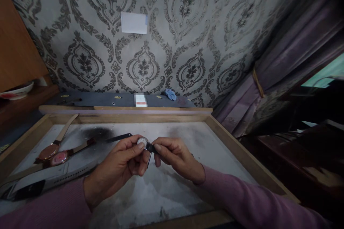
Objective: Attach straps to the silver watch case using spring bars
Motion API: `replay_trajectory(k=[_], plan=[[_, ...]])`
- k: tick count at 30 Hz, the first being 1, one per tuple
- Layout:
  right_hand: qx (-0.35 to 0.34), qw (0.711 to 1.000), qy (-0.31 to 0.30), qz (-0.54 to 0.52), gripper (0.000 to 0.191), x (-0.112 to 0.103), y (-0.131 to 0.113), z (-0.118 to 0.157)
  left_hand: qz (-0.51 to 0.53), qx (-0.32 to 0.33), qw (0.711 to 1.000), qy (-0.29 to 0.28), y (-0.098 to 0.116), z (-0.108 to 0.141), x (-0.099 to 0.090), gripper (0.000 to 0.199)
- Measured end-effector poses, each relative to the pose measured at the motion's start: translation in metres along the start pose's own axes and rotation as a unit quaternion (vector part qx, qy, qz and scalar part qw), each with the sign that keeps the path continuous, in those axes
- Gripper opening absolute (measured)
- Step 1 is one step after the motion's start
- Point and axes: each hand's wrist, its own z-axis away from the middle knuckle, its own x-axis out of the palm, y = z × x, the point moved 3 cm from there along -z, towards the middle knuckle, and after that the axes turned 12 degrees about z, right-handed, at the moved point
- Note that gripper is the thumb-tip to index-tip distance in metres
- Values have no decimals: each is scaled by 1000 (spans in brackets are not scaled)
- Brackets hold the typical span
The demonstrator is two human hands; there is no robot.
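Observation:
Between my two hands, above the wooden tray, is a small wristwatch [142, 142] with a pale round dial and a black strap. My left hand [122, 159] pinches the watch case, its thumb lying on the edge of the dial. With thumb and fingers closed, my right hand [176, 155] grips the black strap [151, 147] close to the case. A thin dark piece hangs below the watch between the hands; I cannot tell whether it is the strap's other half.
A wooden-rimmed tray [126, 117] has a stained white floor. At its left lie a brown-dial watch [48, 151], a pink-dial watch [59, 157] and a grey-strapped watch [29, 188]. A black flat strip [118, 137] lies behind my left hand. A blue cloth [170, 94] rests beyond the tray.

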Motion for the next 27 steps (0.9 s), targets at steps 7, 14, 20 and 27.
replay_trajectory(k=[7, 14, 20, 27], plan=[[6, 1000, -4, -16, 36, 0, 0, -1, 3, 4, 1000, 7, -1, 1, 0, 20], [41, 995, -28, -82, 34, 1, 5, -1, 20, 3, 1000, 19, 0, 1, 3, 21], [51, 994, -34, -90, 34, 1, 8, -1, 20, 7, 1000, 20, -1, 1, 1, 22], [12, 999, -21, -37, 35, -2, 4, -2, 14, 10, 1000, 7, -1, 2, 1, 19]])
